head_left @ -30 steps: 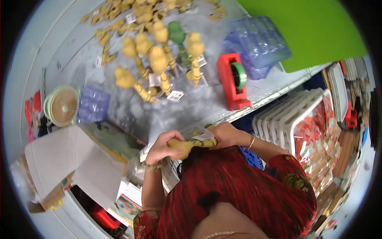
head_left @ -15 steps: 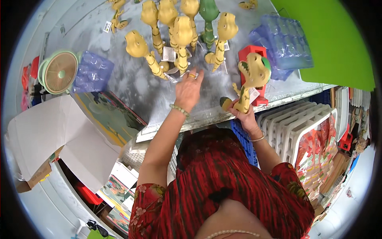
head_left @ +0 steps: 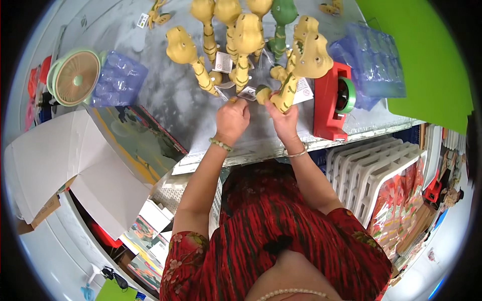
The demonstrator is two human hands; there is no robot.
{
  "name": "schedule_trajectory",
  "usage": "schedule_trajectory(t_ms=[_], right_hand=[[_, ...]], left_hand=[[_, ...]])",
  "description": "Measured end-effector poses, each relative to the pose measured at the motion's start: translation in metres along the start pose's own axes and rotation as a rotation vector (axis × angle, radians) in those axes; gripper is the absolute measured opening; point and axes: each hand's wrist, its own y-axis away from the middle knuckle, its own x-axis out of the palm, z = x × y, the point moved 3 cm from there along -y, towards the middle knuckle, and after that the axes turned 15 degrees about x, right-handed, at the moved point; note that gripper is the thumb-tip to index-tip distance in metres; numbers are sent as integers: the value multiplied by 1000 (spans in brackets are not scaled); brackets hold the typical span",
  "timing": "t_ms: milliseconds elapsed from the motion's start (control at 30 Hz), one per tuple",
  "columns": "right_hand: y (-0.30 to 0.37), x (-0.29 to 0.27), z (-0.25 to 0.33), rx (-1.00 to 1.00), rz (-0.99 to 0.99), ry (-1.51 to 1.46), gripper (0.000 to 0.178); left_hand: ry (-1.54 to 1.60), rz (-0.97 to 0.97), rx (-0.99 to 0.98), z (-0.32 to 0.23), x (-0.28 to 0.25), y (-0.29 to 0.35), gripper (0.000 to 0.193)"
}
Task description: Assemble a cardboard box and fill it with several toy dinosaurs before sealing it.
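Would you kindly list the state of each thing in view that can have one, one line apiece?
Left hand: closed, fingertips at the held toy's base.
Right hand: gripping the held toy's neck.
Yellow dinosaur toy: held tilted, mouth open.
Other yellow toys: lying on the table.
Green toy: lying among them.
Red tape dispenser: loaded with a green roll.
White fan: lying face up.

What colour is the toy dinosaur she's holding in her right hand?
Yellow with dark green stripes, toy dinosaur in the right hand, head view.
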Motion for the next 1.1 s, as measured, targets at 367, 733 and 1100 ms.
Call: schedule_trajectory(t_ms=[367, 733, 1100], right_hand=[[-24, 15, 13, -92, -113, 238, 18], [-55, 24, -11, -281, -276, 365, 24], [-56, 29, -1, -253, -261, 476, 23]], left_hand=[[-140, 290, -61, -17, -5, -26, 12], [693, -440, -268, 27, -39, 8, 16], [1046, -504, -337, 83, -9, 1, 71]])
